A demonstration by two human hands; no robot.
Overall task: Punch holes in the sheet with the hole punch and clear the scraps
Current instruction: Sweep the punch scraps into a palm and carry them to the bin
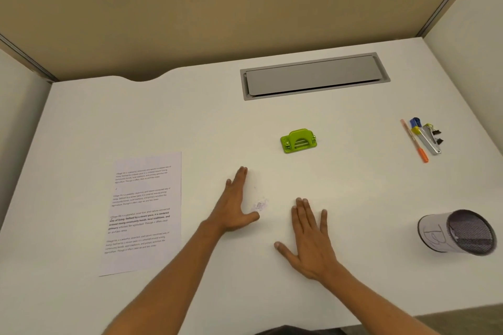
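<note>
Scraps (pixel 260 205) lie in a small pale heap on the table (pixel 353 198), between the left hand (pixel 234 207) and the right hand (pixel 310 236), both flat with fingers released. The sheet (pixel 144 212) lies at the left, apart from the hole punch (pixel 298 141) farther back. A quick sweep could scatter the light bits or push them off the near edge.

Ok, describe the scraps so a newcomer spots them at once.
Start at the white desk and find the two flat hands. Between the left hand and right hand lies a small pale heap of scraps, the only loose bits there.
</note>
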